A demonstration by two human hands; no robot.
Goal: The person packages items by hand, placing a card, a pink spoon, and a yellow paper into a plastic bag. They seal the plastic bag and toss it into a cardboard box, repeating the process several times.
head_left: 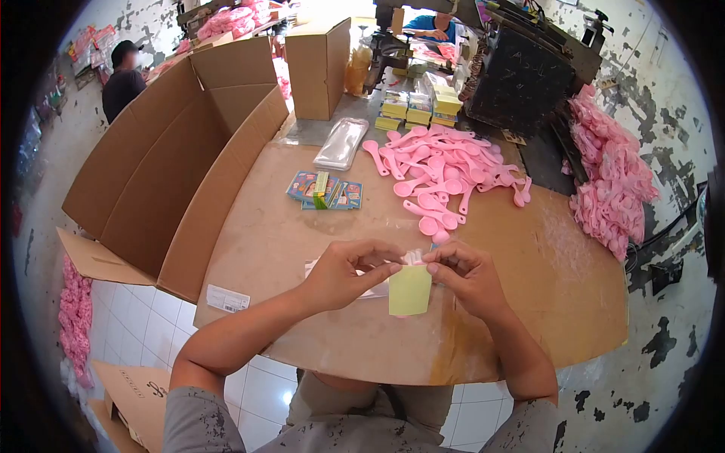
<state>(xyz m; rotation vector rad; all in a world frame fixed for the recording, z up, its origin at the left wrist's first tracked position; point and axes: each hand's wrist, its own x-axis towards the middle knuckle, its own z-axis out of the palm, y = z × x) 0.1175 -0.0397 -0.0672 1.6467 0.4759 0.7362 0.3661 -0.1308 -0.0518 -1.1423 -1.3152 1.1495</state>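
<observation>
My left hand (pixel 343 272) and my right hand (pixel 464 275) meet above the near part of a brown table (pixel 529 302). Between their fingertips they pinch a small clear plastic packet with a yellow card (pixel 409 291) hanging from it. Thumbs and forefingers of both hands grip the packet's top edge. A pile of pink plastic spoons (pixel 438 170) lies further back on the table, a little beyond my hands. More clear bags (pixel 313 268) lie flat under my left hand.
A large open cardboard box (pixel 174 166) leans at the table's left. Printed cards (pixel 325 190), a stack of clear bags (pixel 341 142), yellow card stacks (pixel 415 109), a carton (pixel 317 68) and a dark machine (pixel 521 79) sit behind. Pink spoon bundles (pixel 612 177) hang right. Other people work at the back.
</observation>
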